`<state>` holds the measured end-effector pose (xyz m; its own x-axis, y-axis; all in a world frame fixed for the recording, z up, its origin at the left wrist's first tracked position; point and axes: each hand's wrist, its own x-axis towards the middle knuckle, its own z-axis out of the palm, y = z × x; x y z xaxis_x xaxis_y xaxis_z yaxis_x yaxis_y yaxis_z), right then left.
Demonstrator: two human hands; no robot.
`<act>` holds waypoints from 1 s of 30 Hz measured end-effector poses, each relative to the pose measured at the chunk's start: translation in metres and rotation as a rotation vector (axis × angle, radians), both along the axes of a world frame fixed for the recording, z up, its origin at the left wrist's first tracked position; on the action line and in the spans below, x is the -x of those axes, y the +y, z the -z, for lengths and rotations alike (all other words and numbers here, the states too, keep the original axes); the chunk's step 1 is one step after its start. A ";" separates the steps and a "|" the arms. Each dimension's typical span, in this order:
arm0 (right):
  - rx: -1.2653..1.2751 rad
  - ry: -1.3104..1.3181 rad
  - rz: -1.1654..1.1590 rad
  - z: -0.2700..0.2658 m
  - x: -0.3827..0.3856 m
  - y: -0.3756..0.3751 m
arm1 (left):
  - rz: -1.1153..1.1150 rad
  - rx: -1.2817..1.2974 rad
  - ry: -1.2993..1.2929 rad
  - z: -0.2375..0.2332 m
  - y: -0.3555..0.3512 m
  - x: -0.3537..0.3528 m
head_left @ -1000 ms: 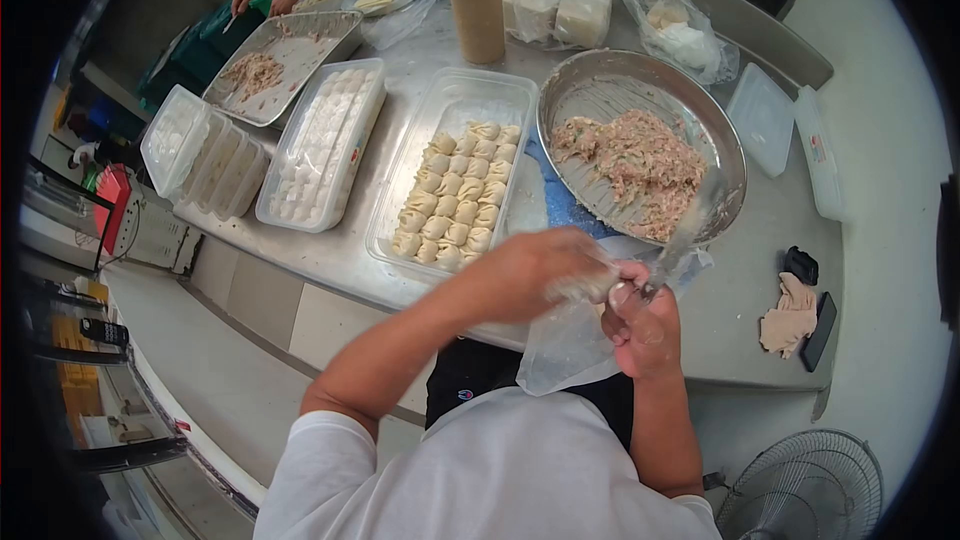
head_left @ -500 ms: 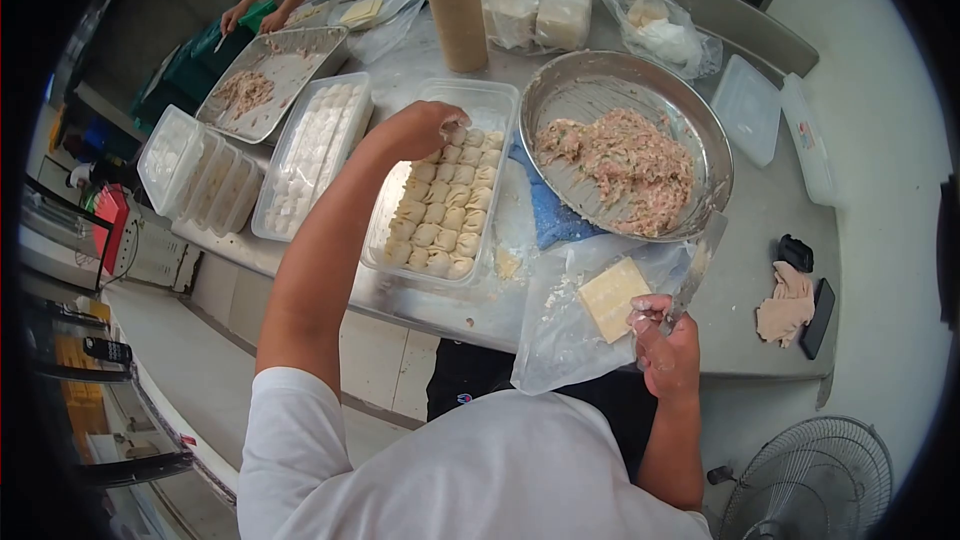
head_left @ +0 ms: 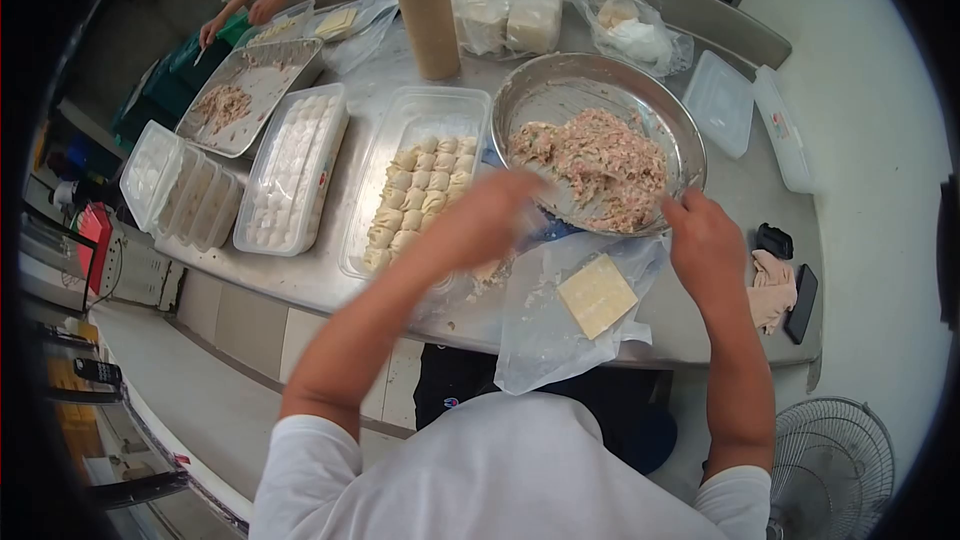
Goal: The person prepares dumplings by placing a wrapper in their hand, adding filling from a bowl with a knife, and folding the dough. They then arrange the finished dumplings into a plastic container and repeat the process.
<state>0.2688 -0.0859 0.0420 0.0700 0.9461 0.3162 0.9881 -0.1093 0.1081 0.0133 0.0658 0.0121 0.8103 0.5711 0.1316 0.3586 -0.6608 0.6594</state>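
Note:
My left hand (head_left: 500, 215), smeared by motion, is between the dumpling tub and the left rim of the steel bowl (head_left: 697, 125). Its fingers cannot be made out. At the bowl's lower right rim, my right hand (head_left: 705, 230) is closed on a flat metal spatula; the blade is mostly blurred against the filling. Pinkish minced meat filling (head_left: 610, 160) with green flecks lies in the bowl. Below it, a stack of square dough wrappers (head_left: 598, 297) rests on a plastic sheet (head_left: 530, 340). Folded dumplings (head_left: 415, 198) sit in rows in a clear plastic tub (head_left: 372, 155), partly hidden by my left forearm.
Another filled tub (head_left: 290, 170) and stacked containers (head_left: 180, 185) stand to the left. Behind are a metal tray (head_left: 285, 75), a cardboard tube (head_left: 425, 15) and bagged blocks (head_left: 510, 15). A co-worker's hands (head_left: 240, 15) are at far left. A phone (head_left: 801, 305) lies right.
My left hand has moved from the dumpling tub right toward the bowl. My right hand, with the spatula, has gone from beside the wrappers up to the bowl's rim. The view has shifted slightly.

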 end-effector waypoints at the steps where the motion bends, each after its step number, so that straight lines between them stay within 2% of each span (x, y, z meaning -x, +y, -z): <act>1: 0.023 -0.015 -0.023 0.008 0.000 0.013 | 0.253 -0.048 -0.081 0.014 -0.023 -0.011; 3: 0.047 -0.039 -0.052 0.010 0.002 0.024 | 0.437 -0.010 -0.030 0.033 -0.070 -0.033; 5: 0.181 -0.024 -0.124 0.008 0.004 0.029 | 0.402 -0.040 -0.018 0.060 -0.091 -0.048; 7: 0.229 -0.018 -0.144 -0.002 0.002 0.025 | 0.377 -0.074 0.003 0.063 -0.093 -0.053; 9: 0.274 -0.007 -0.152 -0.005 -0.005 0.019 | 0.408 0.034 0.061 0.063 -0.089 -0.057; 11: 0.289 0.104 -0.256 -0.003 -0.014 0.016 | 0.423 0.058 -0.009 0.069 -0.085 -0.056; 15: 0.189 0.264 -0.276 0.008 -0.033 0.011 | 0.427 0.104 -0.091 0.071 -0.083 -0.055; 17: 0.101 0.578 -0.318 0.014 -0.042 0.011 | 0.415 0.067 -0.093 0.068 -0.087 -0.052; 21: 0.101 0.671 -0.276 -0.001 -0.042 0.008 | 0.415 -0.022 -0.041 0.072 -0.090 -0.053; 23: 0.004 0.387 -0.302 -0.005 -0.046 0.011 | 0.404 -0.006 -0.050 0.071 -0.090 -0.054; 24: 0.001 0.386 -0.296 -0.008 -0.045 0.012 | 0.388 0.013 -0.062 0.071 -0.090 -0.055; 26: 0.170 0.060 -0.142 -0.012 -0.035 0.016 | 0.307 0.096 -0.043 0.070 -0.091 -0.060; 28: 0.204 0.059 -0.197 -0.006 -0.029 0.020 | 0.220 0.176 -0.027 0.065 -0.088 -0.061; 30: 0.235 0.055 -0.248 0.001 -0.032 0.022 | 0.049 0.442 -0.227 0.060 -0.079 -0.055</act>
